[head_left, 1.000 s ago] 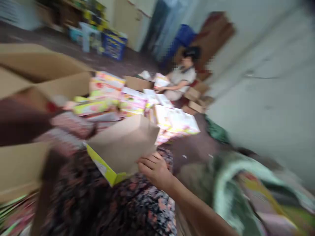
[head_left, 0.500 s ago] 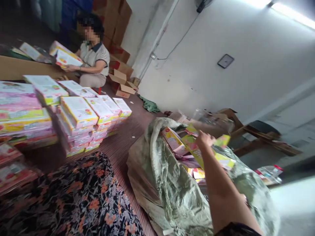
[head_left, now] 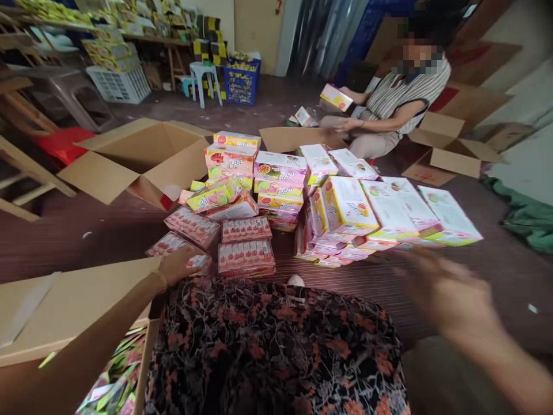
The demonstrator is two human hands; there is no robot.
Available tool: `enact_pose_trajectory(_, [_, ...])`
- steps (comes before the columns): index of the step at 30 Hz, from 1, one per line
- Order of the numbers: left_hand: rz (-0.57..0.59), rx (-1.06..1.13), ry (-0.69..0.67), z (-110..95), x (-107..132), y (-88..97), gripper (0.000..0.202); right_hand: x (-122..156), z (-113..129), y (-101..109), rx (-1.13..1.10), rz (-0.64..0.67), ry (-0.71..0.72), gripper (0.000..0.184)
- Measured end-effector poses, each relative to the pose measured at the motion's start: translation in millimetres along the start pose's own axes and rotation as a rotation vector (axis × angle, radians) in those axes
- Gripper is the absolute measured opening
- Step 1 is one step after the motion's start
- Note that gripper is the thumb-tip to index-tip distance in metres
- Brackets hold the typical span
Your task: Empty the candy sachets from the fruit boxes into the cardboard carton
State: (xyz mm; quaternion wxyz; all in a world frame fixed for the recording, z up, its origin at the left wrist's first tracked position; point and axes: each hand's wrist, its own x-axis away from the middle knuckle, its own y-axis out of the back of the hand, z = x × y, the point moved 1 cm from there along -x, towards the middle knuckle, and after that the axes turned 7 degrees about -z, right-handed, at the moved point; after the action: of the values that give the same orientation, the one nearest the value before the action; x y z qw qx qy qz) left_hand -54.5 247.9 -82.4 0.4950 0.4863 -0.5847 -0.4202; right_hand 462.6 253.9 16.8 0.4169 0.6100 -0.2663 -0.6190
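Note:
My left hand (head_left: 178, 264) reaches forward over a cardboard flap (head_left: 73, 300) and closes on a flat pink pack of sachets (head_left: 202, 263) on the floor. Two more pink packs (head_left: 246, 229) lie just beyond it. Behind them stand stacks of pink and yellow printed boxes (head_left: 345, 202). My right hand (head_left: 449, 300) hovers low at the right, blurred by motion, with nothing visible in it. My lap in a dark flowered fabric (head_left: 276, 346) fills the bottom middle.
An open cardboard carton (head_left: 142, 155) lies at the left rear. A carton at the bottom left holds flat printed sheets (head_left: 116, 374). Another person (head_left: 389, 109) sits beyond the stacks with a box in hand. Shelves, a stool and crates stand at the back.
The view has swung from the green sack at the right back to the box stacks. My right hand left the sack with nothing in it; my left hand now reaches to a pink pack.

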Motion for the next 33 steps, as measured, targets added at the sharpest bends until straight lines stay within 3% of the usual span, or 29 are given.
enact_pose_trajectory(1, [0.067, 0.002, -0.077, -16.1, -29.6, -6.3, 0.056, -5.3, 20.2, -11.9, -0.008, 0.049, 0.047, 0.032])
enact_pose_trajectory(4, [0.336, -0.152, -0.228, -66.2, -104.9, -29.3, 0.086, -20.1, 97.0, -66.4, -0.017, 0.372, 0.205, 0.035])
enact_pose_trajectory(7, [0.475, -0.255, -0.277, -107.5, -141.5, -61.8, 0.107, -26.0, 151.3, -113.7, -0.101, 0.537, 0.210, 0.035])
enact_pose_trajectory(10, [0.355, -0.325, -0.258, -131.2, -140.5, -99.6, 0.113, -23.2, 160.9, -135.5, -0.094, 0.707, 0.157, 0.034])
enact_pose_trajectory(12, [0.205, -0.304, -0.259, -138.6, -128.4, -119.5, 0.100, -21.2, 156.0, -139.5, -0.092, 0.807, 0.134, 0.031])
enact_pose_trajectory(15, [0.114, -0.252, -0.221, -146.6, -109.7, -134.2, 0.066, -23.7, 153.1, -140.6, -0.106, 0.820, 0.144, 0.029])
enact_pose_trajectory(17, [0.122, -0.233, -0.184, -152.8, -102.6, -134.1, 0.058, -27.3, 155.8, -142.1, -0.091, 0.800, 0.153, 0.029])
enact_pose_trajectory(22, [0.137, -0.165, -0.196, -155.7, -106.6, -111.4, 0.051, -32.4, 159.7, -147.2, -0.061, 0.809, 0.107, 0.029])
enact_pose_trajectory(26, [0.107, -0.117, -0.178, -149.3, -115.1, -73.5, 0.039, -35.9, 152.6, -149.6, -0.087, 0.770, 0.011, 0.034])
enact_pose_trajectory(29, [-0.007, -0.092, -0.112, -151.1, -110.6, -31.8, 0.038, -40.6, 154.0, -144.8, -0.220, 0.525, 0.097, 0.048])
enact_pose_trajectory(33, [-0.207, -0.028, 0.008, -154.0, -89.2, 35.0, 0.034, -40.7, 179.1, -121.8, -0.402, 0.105, 0.512, 0.045])
